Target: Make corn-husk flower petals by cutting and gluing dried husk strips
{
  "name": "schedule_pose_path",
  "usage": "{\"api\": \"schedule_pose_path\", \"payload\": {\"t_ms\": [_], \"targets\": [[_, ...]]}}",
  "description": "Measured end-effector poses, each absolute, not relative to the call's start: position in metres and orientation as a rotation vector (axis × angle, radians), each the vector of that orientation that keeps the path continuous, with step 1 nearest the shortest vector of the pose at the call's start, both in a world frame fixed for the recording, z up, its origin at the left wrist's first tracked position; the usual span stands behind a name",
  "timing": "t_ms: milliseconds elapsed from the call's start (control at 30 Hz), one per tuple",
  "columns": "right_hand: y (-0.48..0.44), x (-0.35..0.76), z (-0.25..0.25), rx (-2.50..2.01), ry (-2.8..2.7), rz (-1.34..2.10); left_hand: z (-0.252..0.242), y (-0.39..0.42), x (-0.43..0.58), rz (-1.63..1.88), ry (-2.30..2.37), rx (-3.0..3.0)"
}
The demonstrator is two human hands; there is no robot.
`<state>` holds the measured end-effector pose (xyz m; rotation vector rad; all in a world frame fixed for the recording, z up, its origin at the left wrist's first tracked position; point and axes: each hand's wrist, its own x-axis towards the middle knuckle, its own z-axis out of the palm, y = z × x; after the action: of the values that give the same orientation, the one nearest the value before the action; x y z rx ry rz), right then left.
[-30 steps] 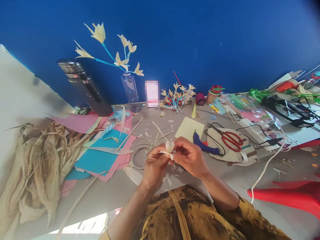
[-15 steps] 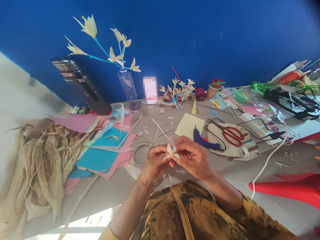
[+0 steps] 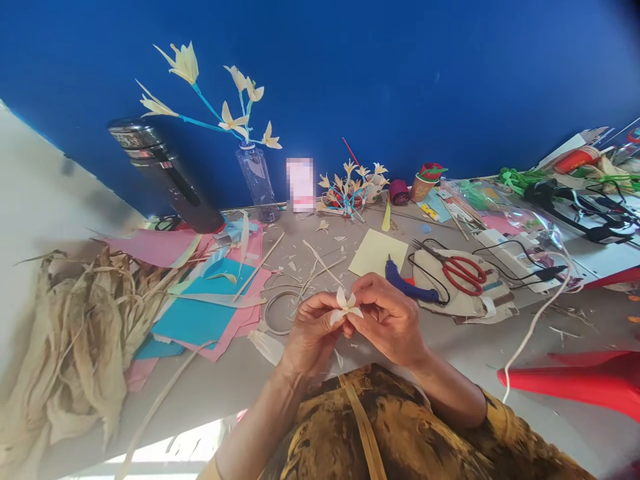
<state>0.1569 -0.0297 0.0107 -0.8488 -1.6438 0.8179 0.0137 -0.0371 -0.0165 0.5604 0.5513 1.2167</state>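
Observation:
A small cream husk flower (image 3: pixel 345 305) with pointed petals sits between my two hands above the grey table (image 3: pixel 240 380). My left hand (image 3: pixel 311 330) pinches it from the left with fingers closed. My right hand (image 3: pixel 390 319) pinches it from the right, fingers curled around its base. A blue glue gun (image 3: pixel 407 285) lies just beyond my right hand. Red-handled scissors (image 3: pixel 463 272) rest on a cloth further right.
Dried corn husks (image 3: pixel 75 333) are heaped at the left. Blue and pink paper sheets (image 3: pixel 200 307) lie beside them. A dark flask (image 3: pixel 165 177), a bottle with husk flowers (image 3: pixel 257 177) and small crafts stand along the blue wall. Cables and a power strip (image 3: pixel 515 257) lie right; a red plastic piece (image 3: pixel 575 383) is near right.
My hands have turned the husk flower so its petals now spread upward. The view has shifted slightly; the hands stay in the same spot.

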Motion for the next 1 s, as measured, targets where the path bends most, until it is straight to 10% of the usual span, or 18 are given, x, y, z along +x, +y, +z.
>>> {"api": "schedule_pose_path", "payload": {"t_ms": [1000], "targets": [[-0.01,0.181,0.031,-0.719,-1.999,1.254,-0.026,-0.036,0.006,0.918,0.318,0.623]]}}
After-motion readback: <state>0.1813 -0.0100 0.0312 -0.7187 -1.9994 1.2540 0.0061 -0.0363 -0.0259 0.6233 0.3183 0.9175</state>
